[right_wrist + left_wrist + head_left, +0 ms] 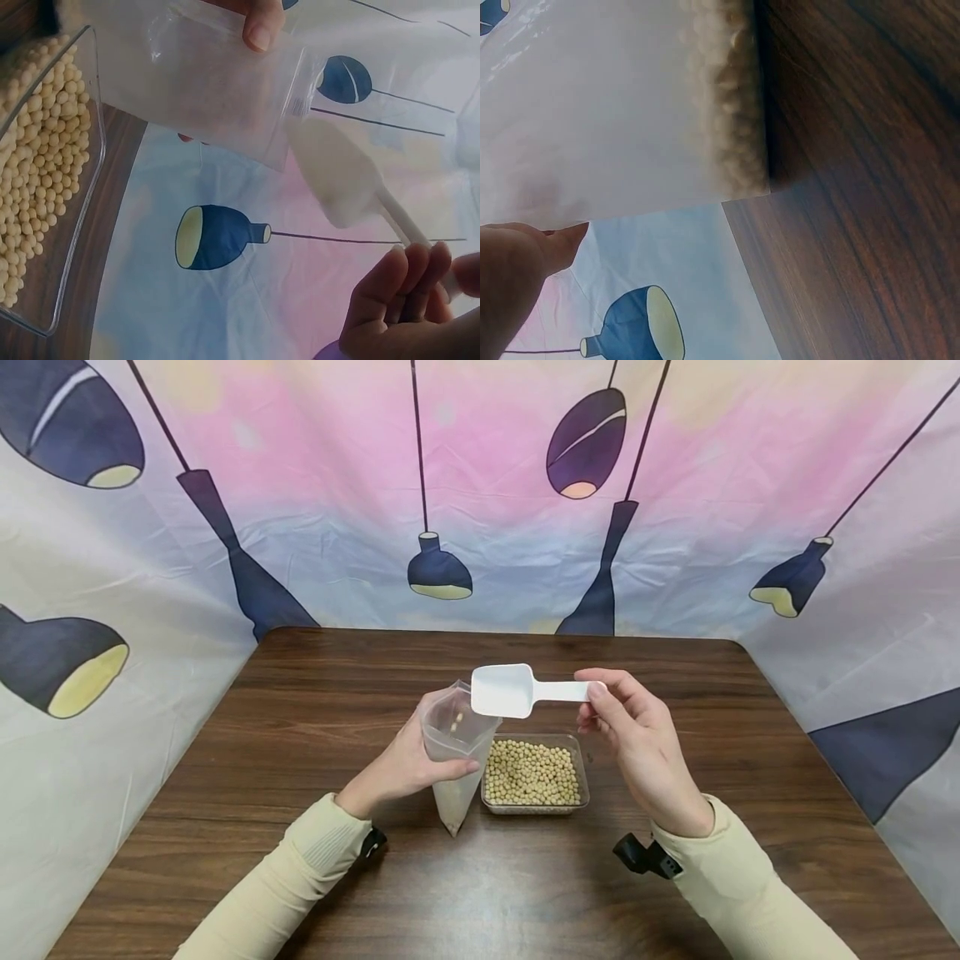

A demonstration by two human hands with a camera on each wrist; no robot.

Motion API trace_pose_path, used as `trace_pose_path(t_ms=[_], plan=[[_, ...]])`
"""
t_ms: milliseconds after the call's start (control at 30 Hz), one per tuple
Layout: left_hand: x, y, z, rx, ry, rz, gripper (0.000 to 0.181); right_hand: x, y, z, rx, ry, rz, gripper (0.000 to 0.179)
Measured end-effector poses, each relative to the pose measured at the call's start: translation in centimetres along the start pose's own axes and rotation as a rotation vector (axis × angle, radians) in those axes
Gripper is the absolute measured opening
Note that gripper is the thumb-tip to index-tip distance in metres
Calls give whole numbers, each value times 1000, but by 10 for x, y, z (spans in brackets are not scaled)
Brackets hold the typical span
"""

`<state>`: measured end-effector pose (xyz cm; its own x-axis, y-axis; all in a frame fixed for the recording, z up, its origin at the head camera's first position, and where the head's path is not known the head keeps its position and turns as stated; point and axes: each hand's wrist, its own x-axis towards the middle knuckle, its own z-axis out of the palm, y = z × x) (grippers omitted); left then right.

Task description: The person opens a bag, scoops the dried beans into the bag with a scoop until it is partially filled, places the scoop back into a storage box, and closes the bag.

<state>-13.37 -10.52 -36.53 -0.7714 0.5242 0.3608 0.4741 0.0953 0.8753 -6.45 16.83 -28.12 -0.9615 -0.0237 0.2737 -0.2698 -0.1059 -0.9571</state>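
My left hand point(405, 762) grips a clear plastic bag point(459, 789) round its upper part, holding the mouth open. In the left wrist view, pale round beans point(735, 112) fill the bag's bottom. A few more show inside near its mouth in the head view. Between thumb and fingers, my right hand point(651, 752) pinches the handle of a white scoop point(501, 692). The scoop's bowl is at the bag's mouth, and no beans show in it. Just right of the bag, a clear plastic box point(536, 810) holds many beans point(531, 772).
The dark wooden table point(315, 885) reaches back to a hanging cloth point(360, 543) printed with lamps. More cloth hangs along the left and right sides. A dark strapped device point(647, 857) sits at my right wrist, and another point(372, 842) at my left.
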Motion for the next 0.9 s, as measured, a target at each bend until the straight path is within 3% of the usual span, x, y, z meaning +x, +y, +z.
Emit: trace_pose_path(t_ms=[167,267,400,500,667,900], plan=[[-1,-2,0,4,14,19,87,-3,-4,1,-83,33,-84,29],[-2,-3,0,-11,28,39,88,-4,-8,-5,-113,125,-209,27],[-4,-5,-1,-32,43,44,86,-7,-8,-20,-291,250,-319,22],[-6,-5,-2,-38,48,36,85,-15,0,-30,-472,233,-281,19],[-8,-4,-3,-36,49,36,84,-26,15,-40,-685,95,-114,15],[-8,-3,-4,-14,30,57,85,-29,27,-54,-736,21,27,21]])
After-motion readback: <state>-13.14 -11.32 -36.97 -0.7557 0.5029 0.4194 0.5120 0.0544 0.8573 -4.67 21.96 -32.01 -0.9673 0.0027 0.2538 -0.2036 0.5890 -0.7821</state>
